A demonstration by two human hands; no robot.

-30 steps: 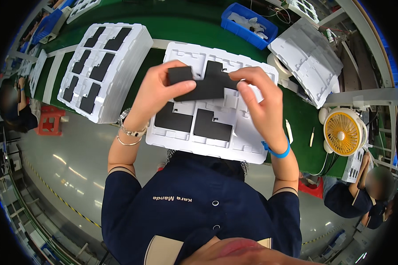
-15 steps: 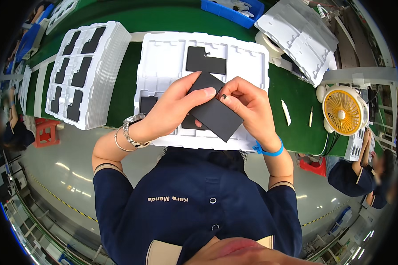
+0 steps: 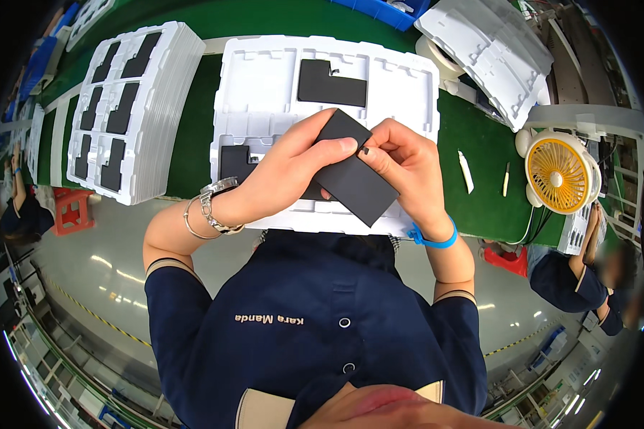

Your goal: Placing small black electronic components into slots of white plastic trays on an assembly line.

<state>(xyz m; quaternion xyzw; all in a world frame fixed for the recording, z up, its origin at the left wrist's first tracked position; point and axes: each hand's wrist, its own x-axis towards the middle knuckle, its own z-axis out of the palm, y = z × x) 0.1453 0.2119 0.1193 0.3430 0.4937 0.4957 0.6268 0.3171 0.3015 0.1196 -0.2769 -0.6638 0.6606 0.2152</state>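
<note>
My left hand (image 3: 288, 171) is closed on a flat black L-shaped battery (image 3: 356, 187), tilted over a white moulded tray (image 3: 254, 80). Its thumb lies on top near the notch, with fingers underneath. My right hand (image 3: 413, 166) is closed at the notch, thumb and index finger pinching a small black tab at the battery's edge. Beyond my hands, another black battery (image 3: 329, 87) lies in a tray pocket. A further battery (image 3: 236, 159) sits at the tray's left, partly behind my left wrist. The held battery mostly covers a dark piece in the near pocket.
To the left stands a tall stack of white trays (image 3: 166, 114), black batteries in the top one. On the right are a white pen-like tool (image 3: 465, 171), a thin tool (image 3: 506, 179) and a yellow-and-white fan (image 3: 555, 176). Clear trays (image 3: 490, 53) lean behind; a blue bin (image 3: 386, 11) is farther back.
The whole view has shifted slightly, so the tray and bench appear higher. Both hands keep nearly the same grip; the right fingers have moved very slightly at the notch.
</note>
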